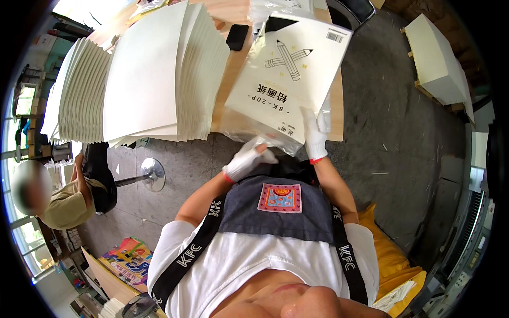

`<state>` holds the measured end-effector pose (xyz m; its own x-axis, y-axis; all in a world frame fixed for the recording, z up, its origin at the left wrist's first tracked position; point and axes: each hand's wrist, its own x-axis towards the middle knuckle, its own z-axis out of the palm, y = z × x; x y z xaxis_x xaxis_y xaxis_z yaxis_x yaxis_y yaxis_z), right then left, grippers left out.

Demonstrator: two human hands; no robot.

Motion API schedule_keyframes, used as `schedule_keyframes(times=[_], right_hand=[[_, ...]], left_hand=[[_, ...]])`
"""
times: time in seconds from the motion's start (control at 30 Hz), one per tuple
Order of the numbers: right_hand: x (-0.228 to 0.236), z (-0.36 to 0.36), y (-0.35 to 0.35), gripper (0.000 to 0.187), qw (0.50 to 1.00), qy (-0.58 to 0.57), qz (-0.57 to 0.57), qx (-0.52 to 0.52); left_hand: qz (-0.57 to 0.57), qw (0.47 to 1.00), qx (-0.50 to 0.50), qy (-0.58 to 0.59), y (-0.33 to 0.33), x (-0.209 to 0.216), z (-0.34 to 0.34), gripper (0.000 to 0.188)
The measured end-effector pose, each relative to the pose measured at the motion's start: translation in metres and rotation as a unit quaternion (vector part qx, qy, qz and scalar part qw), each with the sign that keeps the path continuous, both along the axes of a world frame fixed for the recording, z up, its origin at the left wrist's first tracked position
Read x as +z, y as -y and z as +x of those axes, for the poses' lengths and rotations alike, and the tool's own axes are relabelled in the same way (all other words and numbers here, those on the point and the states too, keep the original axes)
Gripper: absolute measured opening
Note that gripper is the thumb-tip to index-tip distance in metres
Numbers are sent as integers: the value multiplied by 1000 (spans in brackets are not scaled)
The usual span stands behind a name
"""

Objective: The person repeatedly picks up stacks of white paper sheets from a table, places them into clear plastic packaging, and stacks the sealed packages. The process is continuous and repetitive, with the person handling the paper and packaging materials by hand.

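A white pack of drawing paper (265, 95) lies askew at the table's near edge, its cover printed with two crossed pencils and dark lettering. Around it is a clear plastic bag (249, 130), whose loose end hangs toward me past the edge. My right hand (316, 137), in a white glove with a red cuff, grips the pack's near right corner, fingers along its side. My left hand (249, 161), gloved alike with bare fingertips, is closed at the bag's loose end and seems to pinch the film; the exact contact is hard to make out.
Tall fanned stacks of white paper (143, 74) cover the table's left side. A black phone (237, 37) lies between them and the pack. Another person (71, 204) sits at the left, near a round metal stool base (153, 175). A white stack on a pallet (437, 61) stands right.
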<state>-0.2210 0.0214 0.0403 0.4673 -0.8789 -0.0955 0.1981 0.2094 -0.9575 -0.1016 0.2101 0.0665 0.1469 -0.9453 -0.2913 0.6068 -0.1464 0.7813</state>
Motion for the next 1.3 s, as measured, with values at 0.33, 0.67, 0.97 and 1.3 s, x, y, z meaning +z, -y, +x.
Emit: schedule_keyframes(times=[0.33,0.67,0.97,1.3], right_hand=[[72,4,83,44,992,71,-84,-56],[129,-26,226,50,984,84,-155,-38],[181,131,384,46,966,119,-221,-58],[70,306,457,56,992,26,-114,52]], left_hand=[[-271,816,-13,510,106,50,-21,14],[-134,956,213,-147,215,21,124,55],[-185,848,374,326,359,151,216,46],[-36,821,460,336,472,47,391,42]])
